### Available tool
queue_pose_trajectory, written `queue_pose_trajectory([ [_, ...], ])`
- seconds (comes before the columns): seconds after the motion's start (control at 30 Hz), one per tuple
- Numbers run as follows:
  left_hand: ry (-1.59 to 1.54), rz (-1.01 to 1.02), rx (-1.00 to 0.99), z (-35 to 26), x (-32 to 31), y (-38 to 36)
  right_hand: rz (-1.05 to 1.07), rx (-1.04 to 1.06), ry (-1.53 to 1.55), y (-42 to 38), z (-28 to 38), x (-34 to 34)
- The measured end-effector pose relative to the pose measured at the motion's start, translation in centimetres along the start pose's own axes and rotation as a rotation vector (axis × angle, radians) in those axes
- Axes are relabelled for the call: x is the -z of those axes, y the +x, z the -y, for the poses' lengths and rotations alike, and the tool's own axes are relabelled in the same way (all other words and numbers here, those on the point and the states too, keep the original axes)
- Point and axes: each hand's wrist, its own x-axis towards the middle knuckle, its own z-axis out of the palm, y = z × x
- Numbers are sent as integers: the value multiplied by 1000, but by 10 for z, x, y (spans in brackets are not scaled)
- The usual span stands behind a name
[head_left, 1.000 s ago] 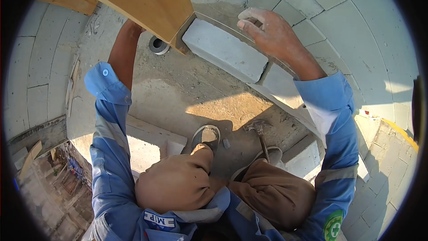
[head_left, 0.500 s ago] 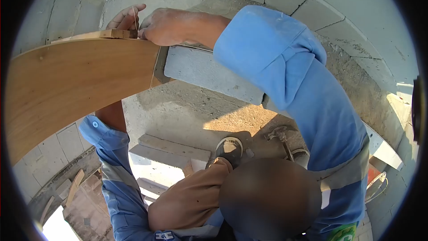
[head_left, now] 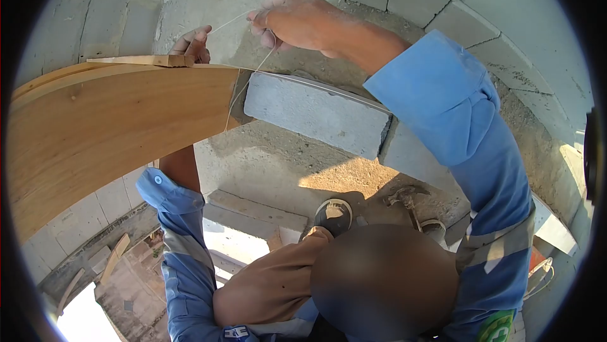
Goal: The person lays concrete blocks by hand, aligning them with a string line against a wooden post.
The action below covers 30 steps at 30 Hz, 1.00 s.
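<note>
A thin pale string (head_left: 230, 22) runs between my two raised hands. My right hand (head_left: 288, 18) pinches it above the far side of a grey block (head_left: 316, 114), and a loose length hangs from there past the block's left end. My left hand (head_left: 193, 45) has its fingers closed at the string's other side; the wooden board partly hides this hand. The left arm passes beneath the large curved-looking wooden board (head_left: 126, 114). A small wood strip (head_left: 139, 60) lies along the board's upper edge, touching or very near my left fingers.
Mortar (head_left: 239, 98) fills the joint between board and block. A hammer (head_left: 408, 206) lies near my shoe (head_left: 334, 215). Stacked pale blocks (head_left: 253, 209) stand by my leg. Block walls (head_left: 468, 32) rise around me, and a red bucket (head_left: 537, 261) is at the right.
My right hand has moved away from the board's end, up and to the right, drawing string out between the hands. My left hand stays behind the board. The view has shifted slightly.
</note>
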Motion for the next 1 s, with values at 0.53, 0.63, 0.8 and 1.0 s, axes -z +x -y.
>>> queue_pose_trajectory([
  [0.53,985,-256,-327,211,8,-103,-34,12,-23,-57,3,-8],
  [0.63,893,-232,-30,223,10,-89,-7,-10,-24,-51,4,-5],
  [0.8,835,-264,-34,220,16,-56,-84,-126,-380,-50,8,0],
  [1.0,458,-304,-659,183,36,-1,-297,-33,-1022,-29,5,7],
])
